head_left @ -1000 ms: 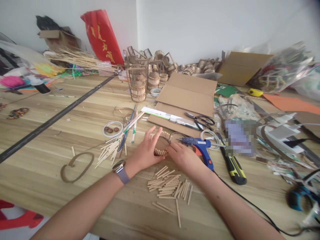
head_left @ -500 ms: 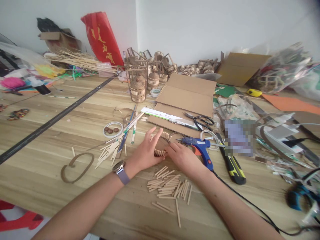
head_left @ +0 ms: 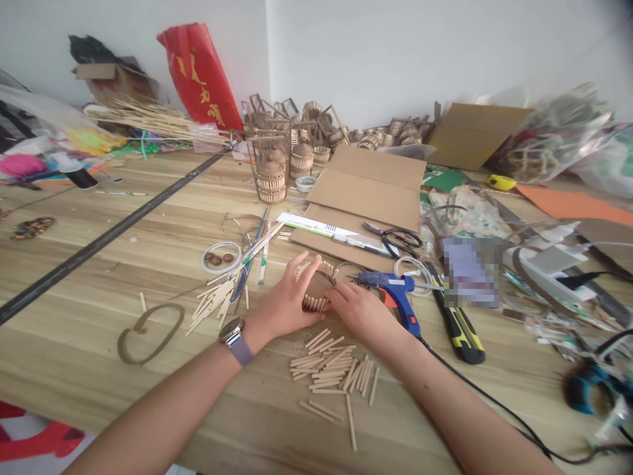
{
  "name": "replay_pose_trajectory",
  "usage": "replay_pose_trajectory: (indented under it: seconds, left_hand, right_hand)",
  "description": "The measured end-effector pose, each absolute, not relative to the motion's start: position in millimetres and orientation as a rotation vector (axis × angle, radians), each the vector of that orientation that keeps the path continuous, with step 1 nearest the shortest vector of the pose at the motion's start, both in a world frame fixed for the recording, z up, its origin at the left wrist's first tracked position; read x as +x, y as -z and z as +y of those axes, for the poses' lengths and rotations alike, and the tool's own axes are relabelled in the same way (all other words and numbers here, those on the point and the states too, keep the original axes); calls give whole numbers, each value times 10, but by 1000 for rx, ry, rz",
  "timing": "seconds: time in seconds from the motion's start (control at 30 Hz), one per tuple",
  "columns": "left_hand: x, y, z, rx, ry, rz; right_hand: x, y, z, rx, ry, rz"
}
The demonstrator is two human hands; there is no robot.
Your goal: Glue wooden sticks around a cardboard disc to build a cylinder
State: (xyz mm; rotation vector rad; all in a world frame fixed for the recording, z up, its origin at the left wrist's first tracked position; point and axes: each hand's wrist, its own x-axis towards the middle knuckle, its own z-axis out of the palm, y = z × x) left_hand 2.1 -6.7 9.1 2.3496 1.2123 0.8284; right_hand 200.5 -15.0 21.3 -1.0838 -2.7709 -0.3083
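Pale walls [head_left: 405, 59] are rising behind a wood-grained tabletop [head_left: 163, 224], where a heap of miniature stick-sided baskets [head_left: 271, 181] is standing and leaning well beyond the fingers, beside a red bag [head_left: 200, 76] with gold lettering.

From the head view, the left hand [head_left: 284, 300] is cradling a small round stick-walled piece [head_left: 315, 304]; its thumb is lying on the near side and its fingers are curving partly spread around the far left, keeping hold of it. The right hand [head_left: 363, 316] is touching the piece's right edge, its fingers bending close together; whether they are pinching anything is hidden. So the piece is sitting between both sets of fingertips, low over the tabletop.

Just nearer than the fingers, short wooden sticks [head_left: 331, 366] are lying in a loose pile. Right of the right fingers, a blue glue gun [head_left: 395, 284] is resting on its side, its nozzle pointing toward them, and a black-and-yellow utility knife [head_left: 462, 330] is lying farther right. Beyond the fingertips, black-handled scissors [head_left: 395, 239] are resting near a folded cardboard sheet [head_left: 368, 175]. Left of the left fingers, thin pale sticks [head_left: 217, 297] are fanning out, and a white ring [head_left: 204, 259] is encircling brown beads [head_left: 216, 259].
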Motion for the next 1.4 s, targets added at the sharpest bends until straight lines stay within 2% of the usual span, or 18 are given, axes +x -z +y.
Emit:
replay_pose_trajectory:
  seconds: [1.0,1.2,1.4]
  left_hand:
    - [150,-72,-134,2249,-886,1341]
    - [133,-88,-133,2233,-873,1350]
    - [132,-94,-136,2243,-856,1349]
  right_hand:
    - [2005,-319,-162,-1127,299,-2703]
    - [2404,-569,-261,-1484,190,-2407]
    - [2831,-526,-403,-2161,26,-1994]
